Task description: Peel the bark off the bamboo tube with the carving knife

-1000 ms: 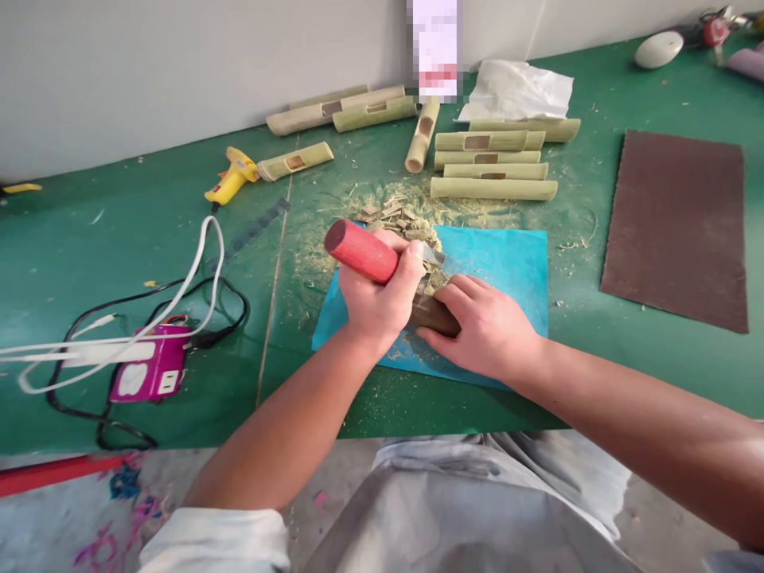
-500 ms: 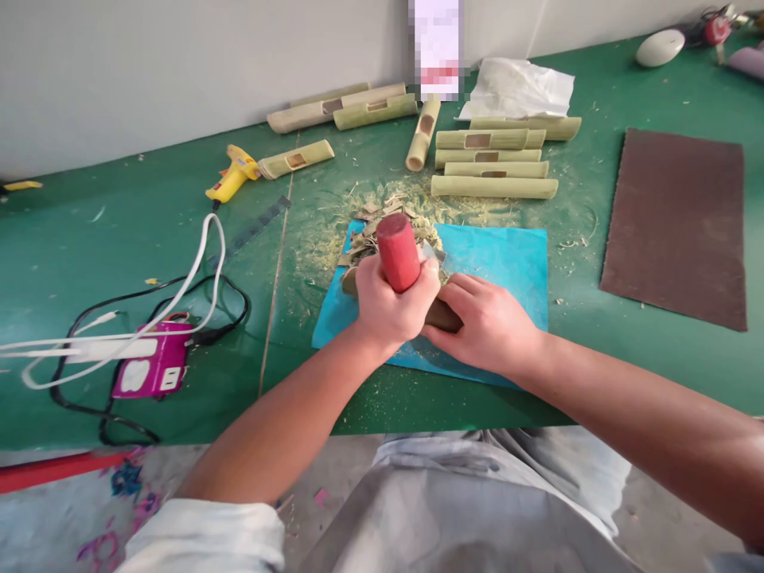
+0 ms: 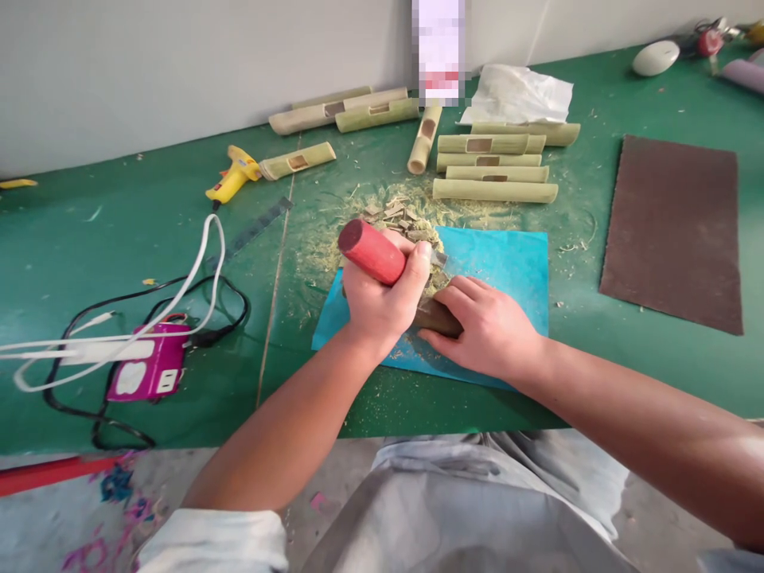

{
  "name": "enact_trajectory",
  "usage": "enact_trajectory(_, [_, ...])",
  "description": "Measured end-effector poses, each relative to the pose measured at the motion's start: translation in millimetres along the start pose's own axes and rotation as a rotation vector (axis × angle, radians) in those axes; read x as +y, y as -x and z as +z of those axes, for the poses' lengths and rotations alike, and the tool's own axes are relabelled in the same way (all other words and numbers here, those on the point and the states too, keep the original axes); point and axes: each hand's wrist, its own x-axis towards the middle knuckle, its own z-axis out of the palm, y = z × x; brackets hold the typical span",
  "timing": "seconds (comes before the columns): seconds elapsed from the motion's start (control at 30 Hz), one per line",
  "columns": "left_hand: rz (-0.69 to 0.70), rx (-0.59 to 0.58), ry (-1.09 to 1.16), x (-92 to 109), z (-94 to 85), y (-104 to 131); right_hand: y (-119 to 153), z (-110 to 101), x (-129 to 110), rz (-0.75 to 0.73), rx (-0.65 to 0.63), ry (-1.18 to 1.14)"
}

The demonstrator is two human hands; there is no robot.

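Note:
My left hand [image 3: 385, 298] is wrapped round a thick red handle [image 3: 373, 251], which leans up and to the left. A bit of a grey blade-like part shows just right of that hand. My right hand [image 3: 489, 326] grips the right end of a brownish bamboo piece [image 3: 438, 317], which lies over a blue sheet [image 3: 495, 263]. The left part of the piece is mostly hidden under my left hand. Wood chips and shavings [image 3: 397, 213] are heaped just beyond my hands.
Cut bamboo tubes [image 3: 495, 191] lie at the back, some under white paper [image 3: 519, 94]. At left are a yellow glue gun [image 3: 232, 177], a ruler [image 3: 256, 228], cables and a purple power strip [image 3: 149, 362]. A brown sheet [image 3: 674, 231] lies right.
The red handle has tipped from nearly upright over to the left, and my left hand has turned with it. My right hand keeps its hold on the bamboo piece.

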Motion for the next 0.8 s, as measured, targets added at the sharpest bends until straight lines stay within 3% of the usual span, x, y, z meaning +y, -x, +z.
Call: enact_trajectory(0.8, [-0.028, -0.030, -0.031, -3.5, -2.2, 0.0, 1.5, 0.9, -1.6, -0.023, 0.013, 0.043])
